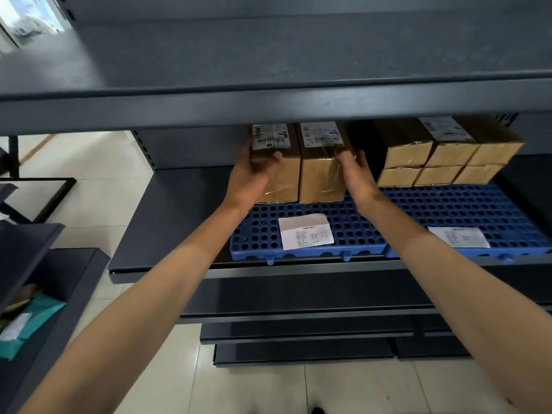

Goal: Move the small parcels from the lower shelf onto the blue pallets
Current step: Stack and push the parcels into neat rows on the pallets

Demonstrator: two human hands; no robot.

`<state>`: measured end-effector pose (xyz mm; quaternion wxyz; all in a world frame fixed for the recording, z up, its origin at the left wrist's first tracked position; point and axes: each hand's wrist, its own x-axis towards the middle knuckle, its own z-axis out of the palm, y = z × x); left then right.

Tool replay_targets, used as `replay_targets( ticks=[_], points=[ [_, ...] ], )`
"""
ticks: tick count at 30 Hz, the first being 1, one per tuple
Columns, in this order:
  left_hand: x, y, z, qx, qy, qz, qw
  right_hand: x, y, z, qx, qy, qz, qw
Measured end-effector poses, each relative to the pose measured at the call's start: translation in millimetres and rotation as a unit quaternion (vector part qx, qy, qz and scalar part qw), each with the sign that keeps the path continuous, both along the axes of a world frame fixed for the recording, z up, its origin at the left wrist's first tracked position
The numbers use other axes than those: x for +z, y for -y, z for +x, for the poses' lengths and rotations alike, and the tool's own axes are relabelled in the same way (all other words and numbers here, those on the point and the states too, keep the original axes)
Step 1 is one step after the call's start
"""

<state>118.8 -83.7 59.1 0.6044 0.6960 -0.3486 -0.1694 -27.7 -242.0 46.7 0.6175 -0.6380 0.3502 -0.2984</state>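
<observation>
A dark shelf carries two blue pallets. Six stacked parcels sit at the right pallet's back edge. On the left pallet two upright parcels stand side by side, left hand and right hand pressing their outer sides.

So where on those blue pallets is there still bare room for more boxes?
The front strip of the left pallet is bare either side of its paper slip. The right pallet is bare in front of the stacked boxes, apart from its own slip. The back is crowded: both hands press two upright parcels there.
</observation>
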Motion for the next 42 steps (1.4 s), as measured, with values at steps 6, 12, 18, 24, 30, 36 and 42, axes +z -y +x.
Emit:
replay_targets(
  ticks=[6,12,18,24,30,36,42],
  points=[
    [10,-2,-4,0.014,0.147,0.028,0.989,9,-2,-15,-0.003,-0.015,-0.13,0.991],
    [17,-1,-4,-0.011,0.565,0.193,0.802,19,-17,-16,0.073,-0.243,-0.636,0.729],
    [11,5,-1,-0.014,0.599,0.227,0.768,18,-21,-5,0.054,-0.282,-0.667,0.687],
    [10,7,4,-0.009,0.597,0.206,0.775,15,-19,4,0.05,-0.267,-0.667,0.693],
    [8,6,5,-0.01,0.598,0.211,0.773,13,-18,5,0.04,-0.261,-0.675,0.689],
    [8,7,5,-0.012,0.603,0.218,0.767,14,-18,5,0.043,-0.281,-0.677,0.679],
    [11,3,1,-0.008,0.617,0.222,0.755,18,-18,0,0.056,-0.291,-0.68,0.671]
  ],
)
